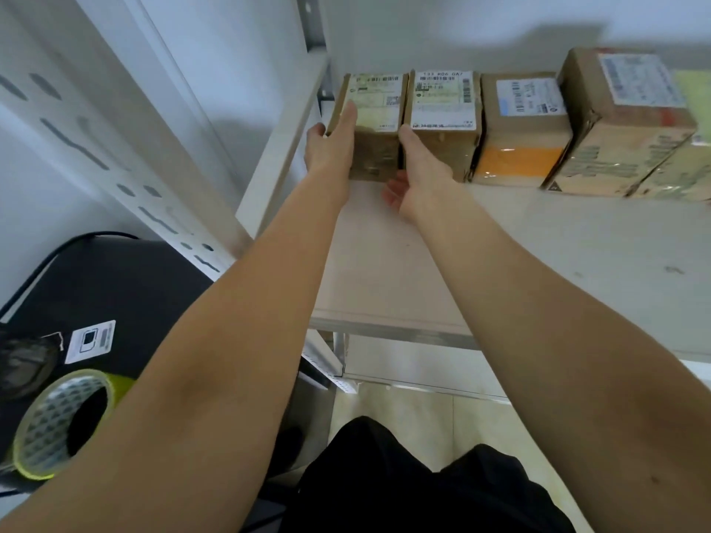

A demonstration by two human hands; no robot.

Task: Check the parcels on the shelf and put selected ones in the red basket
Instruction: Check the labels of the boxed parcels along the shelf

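While the leftmost parcel (371,128) is being clasped at the shelf's (384,263) back, the left hand (331,148) is being pressed flat along its left side and the right hand (417,175) wedged into the gap beside the second parcel (444,117). If it is being pulled askew, that neighbour is likely being dragged forward. No red basket is being shown.

Brown parcels (375,148) with white labels (444,105), one orange-banded (517,159); yellow-green tape roll (61,421).
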